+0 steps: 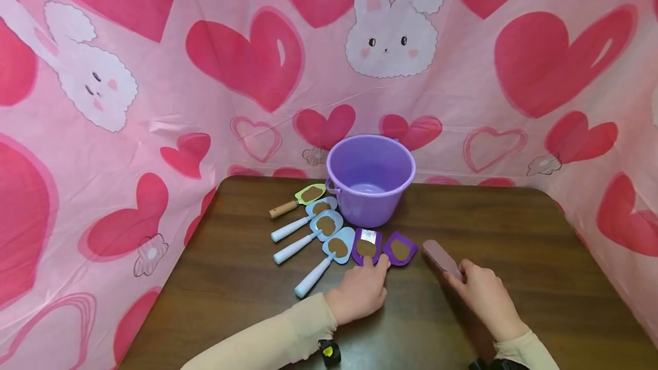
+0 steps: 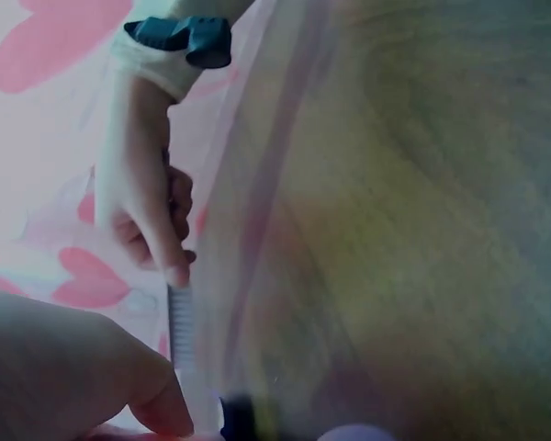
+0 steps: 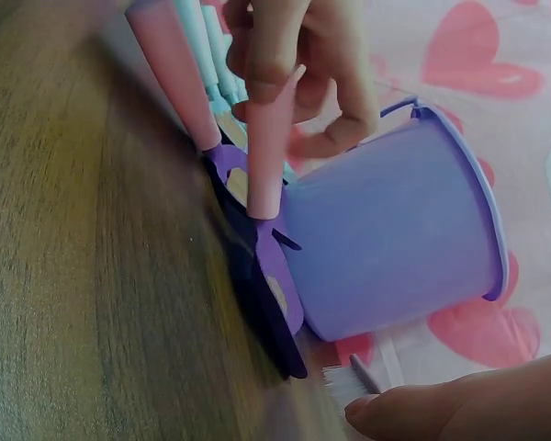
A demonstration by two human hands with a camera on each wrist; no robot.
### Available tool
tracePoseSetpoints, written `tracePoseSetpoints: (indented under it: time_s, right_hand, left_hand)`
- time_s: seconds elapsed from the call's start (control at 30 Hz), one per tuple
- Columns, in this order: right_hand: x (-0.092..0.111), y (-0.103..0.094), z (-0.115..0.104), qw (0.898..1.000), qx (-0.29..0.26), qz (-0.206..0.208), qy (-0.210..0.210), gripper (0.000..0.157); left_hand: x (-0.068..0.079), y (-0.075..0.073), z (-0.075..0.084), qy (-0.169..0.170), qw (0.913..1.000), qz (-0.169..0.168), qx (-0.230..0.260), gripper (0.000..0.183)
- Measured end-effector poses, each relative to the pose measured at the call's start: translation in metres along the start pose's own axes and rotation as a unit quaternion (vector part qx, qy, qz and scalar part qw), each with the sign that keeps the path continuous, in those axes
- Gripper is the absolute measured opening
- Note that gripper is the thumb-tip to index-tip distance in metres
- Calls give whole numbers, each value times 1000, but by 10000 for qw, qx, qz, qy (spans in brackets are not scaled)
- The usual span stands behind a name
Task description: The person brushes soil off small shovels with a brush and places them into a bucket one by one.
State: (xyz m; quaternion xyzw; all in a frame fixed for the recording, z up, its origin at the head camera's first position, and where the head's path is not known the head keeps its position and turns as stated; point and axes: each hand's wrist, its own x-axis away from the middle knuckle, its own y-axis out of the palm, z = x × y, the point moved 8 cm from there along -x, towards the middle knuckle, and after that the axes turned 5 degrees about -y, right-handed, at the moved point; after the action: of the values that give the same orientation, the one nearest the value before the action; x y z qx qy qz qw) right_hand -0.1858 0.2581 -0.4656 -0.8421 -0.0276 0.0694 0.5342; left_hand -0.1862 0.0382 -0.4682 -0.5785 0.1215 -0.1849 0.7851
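In the head view two purple toy shovels lie side by side, each with a brown patch on its blade. My left hand (image 1: 361,292) pinches the pink handle (image 3: 270,152) of the right-hand purple shovel (image 1: 400,249). The other purple shovel (image 1: 366,246), with a white label, is just left of it; its pink handle (image 3: 174,73) shows in the right wrist view. My right hand (image 1: 488,297) holds a pink brush (image 1: 441,258) to the right of the shovels. White bristles (image 3: 338,381) are visible on this brush.
A purple bucket (image 1: 367,205) stands behind the shovels. Blue shovels with white handles (image 1: 313,278) and a green shovel (image 1: 311,192) with a wooden handle lie to the left on the brown table (image 1: 231,301). A pink heart-patterned cloth (image 1: 308,61) hangs around the table.
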Motion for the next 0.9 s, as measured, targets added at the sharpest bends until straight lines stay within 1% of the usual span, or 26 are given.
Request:
tracePoseSetpoints:
  time_s: [0.07,0.13,0.2,0.27,0.37,0.43,0.53,0.67,0.77,0.9]
  right_hand:
    - [0,-1,-1,10000,-8,0,-3,29]
    - [0,-1,-2,10000,-9,19,-19,29]
    - [0,-2,-2,10000,2,35,-17,28]
    - [0,-2,-3,10000,17,56,-22,28]
    - [0,-2,-2,10000,32,65,-17,28]
    - [1,-3,-2,10000,48,83,-14,28]
    - [1,-4,-1,9999,69,86,2,29]
    - [2,-6,-1,9999,58,86,6,29]
    - [2,-6,-3,9999,13,118,-36,29]
    - [3,-8,-9,9997,-142,160,-109,30]
  left_hand:
    - [-2,-3,-3,-121,9995,155,-239,32]
    - [-4,-6,-5,-134,9973,380,-608,29]
    - [-5,-11,-5,-80,9927,680,-990,28]
    - [-5,-14,-5,-11,9862,967,-1341,31]
    - [-6,-19,-6,33,9805,1212,-1550,34]
    - [-8,-20,-6,49,9796,1269,-1556,30]
    - [-11,-21,-8,68,9810,1257,-1478,27]
    - [-13,-20,-13,89,9826,1298,-1325,31]
    - [-12,-23,-18,182,9821,1502,-1119,36]
    - [-8,-29,-22,315,9808,1680,-944,40]
